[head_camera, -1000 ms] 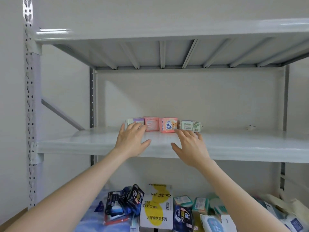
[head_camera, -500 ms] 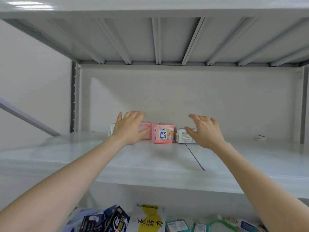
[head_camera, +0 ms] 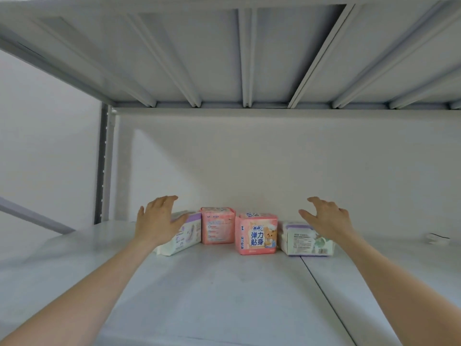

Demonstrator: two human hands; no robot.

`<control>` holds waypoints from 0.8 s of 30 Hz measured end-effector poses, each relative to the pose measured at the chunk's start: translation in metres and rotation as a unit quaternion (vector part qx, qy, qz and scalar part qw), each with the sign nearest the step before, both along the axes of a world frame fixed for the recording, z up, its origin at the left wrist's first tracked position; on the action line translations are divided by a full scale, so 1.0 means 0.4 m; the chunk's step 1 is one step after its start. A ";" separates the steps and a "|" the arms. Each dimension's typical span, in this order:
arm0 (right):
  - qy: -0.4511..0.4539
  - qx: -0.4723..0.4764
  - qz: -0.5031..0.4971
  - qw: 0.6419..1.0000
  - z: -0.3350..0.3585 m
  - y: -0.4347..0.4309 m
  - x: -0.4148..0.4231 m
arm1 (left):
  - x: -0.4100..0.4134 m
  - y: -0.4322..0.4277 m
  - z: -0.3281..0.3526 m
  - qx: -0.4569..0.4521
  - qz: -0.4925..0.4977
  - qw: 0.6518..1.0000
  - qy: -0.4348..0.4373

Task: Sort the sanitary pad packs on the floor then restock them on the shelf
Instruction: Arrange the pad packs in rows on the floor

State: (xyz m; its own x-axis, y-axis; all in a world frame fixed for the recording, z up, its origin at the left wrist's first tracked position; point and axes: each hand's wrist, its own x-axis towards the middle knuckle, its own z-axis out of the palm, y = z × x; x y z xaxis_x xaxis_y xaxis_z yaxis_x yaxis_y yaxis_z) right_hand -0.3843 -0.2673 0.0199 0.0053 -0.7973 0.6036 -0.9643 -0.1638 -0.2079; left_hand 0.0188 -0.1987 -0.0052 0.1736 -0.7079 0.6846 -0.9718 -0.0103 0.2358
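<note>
Hands have moved in from the shelf (head_camera: 224,295) edge to the pack row. Left hand (head_camera: 159,221) flat against purple pack (head_camera: 189,228), two left of pink bear pack (head_camera: 257,233). Right hand (head_camera: 324,218) spread, empty, over green pack (head_camera: 306,240) just right of it. Likely squaring the row.

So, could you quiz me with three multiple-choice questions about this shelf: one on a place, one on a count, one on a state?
1. Where in the row is the pack with green leaves?
A. left end
B. middle
C. right end

2. How many packs are on the shelf?
A. two
B. four
C. six

3. The pink bear pack is:
A. standing upright
B. lying flat
C. torn open

Answers:
1. C, it ends the row on the right.
2. B, four sit side by side.
3. A, it stands on its base with its printed front facing us.
</note>
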 end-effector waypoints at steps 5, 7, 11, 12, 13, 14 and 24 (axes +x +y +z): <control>-0.035 0.059 -0.024 0.997 -0.049 -0.065 0.005 | 0.027 -0.044 -0.032 -0.013 -0.016 0.993 0.115; -0.067 0.092 -0.041 0.993 -0.054 -0.078 -0.002 | 0.036 -0.055 -0.039 0.008 -0.032 0.984 0.174; -0.229 0.162 -0.052 0.958 -0.058 -0.089 -0.016 | 0.047 -0.070 -0.058 0.058 -0.064 0.941 0.328; -0.279 0.178 -0.039 0.943 -0.058 -0.087 -0.019 | 0.047 -0.072 -0.061 0.066 -0.072 0.925 0.368; -0.316 0.193 -0.025 0.929 -0.059 -0.085 -0.023 | 0.047 -0.073 -0.062 0.070 -0.082 0.910 0.401; -0.338 0.209 -0.018 0.917 -0.060 -0.083 -0.028 | 0.049 -0.074 -0.063 0.073 -0.092 0.898 0.424; -0.423 0.224 -0.005 0.878 -0.057 -0.051 -0.035 | 0.078 -0.064 -0.073 0.118 -0.184 0.871 0.440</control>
State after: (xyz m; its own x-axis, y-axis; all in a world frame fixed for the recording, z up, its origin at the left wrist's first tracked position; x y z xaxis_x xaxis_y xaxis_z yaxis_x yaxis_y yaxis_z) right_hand -0.3982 -0.2876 -0.0031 -0.3023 -0.9531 0.0130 -0.4346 0.1257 -0.8918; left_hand 0.0499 -0.2245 -0.0346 0.2893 -0.9295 0.2286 -0.3647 0.1138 0.9241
